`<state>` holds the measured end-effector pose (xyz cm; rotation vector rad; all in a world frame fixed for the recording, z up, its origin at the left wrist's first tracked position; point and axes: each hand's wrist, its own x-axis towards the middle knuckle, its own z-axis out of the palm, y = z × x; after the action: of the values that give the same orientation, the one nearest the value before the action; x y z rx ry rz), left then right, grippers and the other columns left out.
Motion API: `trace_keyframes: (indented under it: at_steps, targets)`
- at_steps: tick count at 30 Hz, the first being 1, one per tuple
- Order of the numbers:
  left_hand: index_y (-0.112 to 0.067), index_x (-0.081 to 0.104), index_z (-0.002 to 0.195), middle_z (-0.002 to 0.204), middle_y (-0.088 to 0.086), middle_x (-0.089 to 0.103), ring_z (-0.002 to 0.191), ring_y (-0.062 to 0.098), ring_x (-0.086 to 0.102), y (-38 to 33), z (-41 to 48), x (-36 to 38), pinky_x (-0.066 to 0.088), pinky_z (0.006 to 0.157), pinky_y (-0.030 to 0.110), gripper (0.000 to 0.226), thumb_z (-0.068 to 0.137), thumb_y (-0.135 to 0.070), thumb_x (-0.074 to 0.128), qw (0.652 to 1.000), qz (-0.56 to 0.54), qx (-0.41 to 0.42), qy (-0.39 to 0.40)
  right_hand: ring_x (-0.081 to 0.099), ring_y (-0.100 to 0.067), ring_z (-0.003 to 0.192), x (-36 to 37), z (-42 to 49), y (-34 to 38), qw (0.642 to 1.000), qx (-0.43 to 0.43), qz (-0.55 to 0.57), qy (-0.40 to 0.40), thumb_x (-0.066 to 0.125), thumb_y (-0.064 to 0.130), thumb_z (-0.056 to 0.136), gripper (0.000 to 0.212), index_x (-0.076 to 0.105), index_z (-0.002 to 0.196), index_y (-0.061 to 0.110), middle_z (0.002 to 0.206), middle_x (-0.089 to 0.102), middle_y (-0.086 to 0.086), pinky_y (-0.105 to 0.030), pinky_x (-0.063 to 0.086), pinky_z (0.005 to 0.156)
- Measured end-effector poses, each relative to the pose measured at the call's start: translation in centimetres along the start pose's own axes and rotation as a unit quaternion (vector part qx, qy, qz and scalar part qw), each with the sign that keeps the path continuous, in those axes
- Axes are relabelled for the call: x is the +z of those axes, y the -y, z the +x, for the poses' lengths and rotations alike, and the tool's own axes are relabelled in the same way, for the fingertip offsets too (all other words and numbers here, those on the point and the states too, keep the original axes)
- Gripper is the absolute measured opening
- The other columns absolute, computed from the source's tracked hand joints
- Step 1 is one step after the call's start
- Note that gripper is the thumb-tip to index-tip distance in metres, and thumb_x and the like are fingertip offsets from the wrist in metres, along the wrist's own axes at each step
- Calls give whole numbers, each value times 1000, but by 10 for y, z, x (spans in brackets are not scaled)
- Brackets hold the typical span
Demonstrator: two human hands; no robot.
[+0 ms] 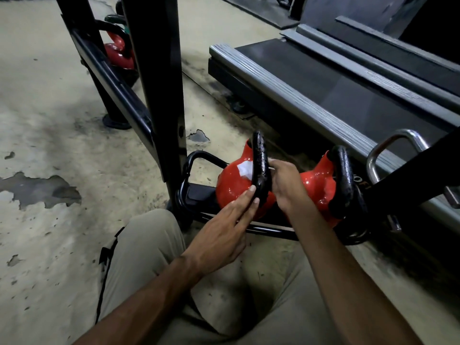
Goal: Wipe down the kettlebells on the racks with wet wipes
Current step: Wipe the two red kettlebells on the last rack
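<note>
A red kettlebell (pixel 230 188) with a black handle (pixel 260 165) sits on the low rail of the black rack (pixel 154 95). My left hand (pixel 224 230) lies against its near side, straight fingers touching the handle's base. My right hand (pixel 286 183) reaches through the handle loop and pinches a white wet wipe (pixel 245 170) against the kettlebell's red top. A second red kettlebell (pixel 321 185) with a black handle stands right behind my right hand. Another red kettlebell (pixel 118 52) rests farther along the rack.
A treadmill deck (pixel 323 95) with a grey side rail runs along the right. A chrome handle (pixel 393 148) sticks up at the far right. The concrete floor (pixel 49 120) is worn and patchy. My legs in beige trousers (pixel 149 257) fill the bottom.
</note>
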<state>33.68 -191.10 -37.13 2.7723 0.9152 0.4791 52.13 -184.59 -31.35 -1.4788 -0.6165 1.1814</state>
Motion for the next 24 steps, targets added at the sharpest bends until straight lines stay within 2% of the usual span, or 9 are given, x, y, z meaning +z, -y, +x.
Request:
trace_keyframes:
  at_steps: [3,5,9,12,15,17,19,21,24]
  targets:
    - [-6,7,164,172,15,-7,160,25,2,-3,0,-1,21,128,40,91,90,-18,60,1000,-3,-7,-8,73,-24,88,0,-29,-16,979,-180,-72,-69,56,17,102,22,76,94,16,94,78,-6,-37,59,79]
    - [-3,9,163,171,18,-4,160,26,0,-5,2,-3,16,128,38,95,88,-21,65,1000,17,-7,-12,70,-13,107,-2,-44,-27,915,-315,-227,-111,53,15,104,22,73,114,20,112,75,2,-37,56,95]
    - [-6,15,163,169,20,10,157,28,14,-5,-1,0,19,127,37,95,86,-24,68,1000,-18,-22,-10,44,-25,146,-10,-41,-22,687,-479,-546,13,48,20,106,33,65,130,5,147,57,-12,-39,34,122]
    - [-8,10,164,170,16,10,156,26,17,-4,-5,6,19,128,34,95,88,-24,65,998,-55,-31,0,53,-31,136,-7,-27,3,477,-507,-712,88,39,33,105,42,74,104,10,119,70,-10,-52,21,125]
    - [-9,2,164,172,13,3,157,23,14,-3,-9,6,8,127,26,97,89,-23,61,997,-62,-38,11,66,-30,103,14,-25,37,358,-471,-791,156,46,30,100,37,75,83,16,87,71,-5,-59,18,123]
    - [-9,4,164,172,11,4,156,23,18,-2,-11,7,7,125,20,91,92,-21,58,996,-84,-43,1,66,-27,102,32,-30,48,304,-392,-842,211,46,28,99,32,74,87,18,93,73,-4,-58,14,124]
    - [-13,5,165,173,4,-1,152,22,27,-1,-13,7,16,122,18,86,96,-23,56,990,-128,-51,-9,65,-22,108,39,-31,52,276,-363,-866,203,46,29,100,28,72,95,20,105,74,-1,-52,16,123]
    - [-19,1,165,172,-8,-11,143,23,43,-2,-12,7,39,117,29,87,98,-26,57,981,-183,-59,-12,63,-19,118,27,-29,47,314,-393,-848,166,50,31,99,24,73,102,22,114,73,2,-44,21,122]
    - [-23,-2,165,170,-17,-16,136,26,52,-2,-11,6,51,105,44,93,97,-26,61,970,-233,-69,-14,60,-20,129,-7,-37,25,500,-462,-728,77,61,25,99,22,75,113,17,127,71,-2,-38,40,113]
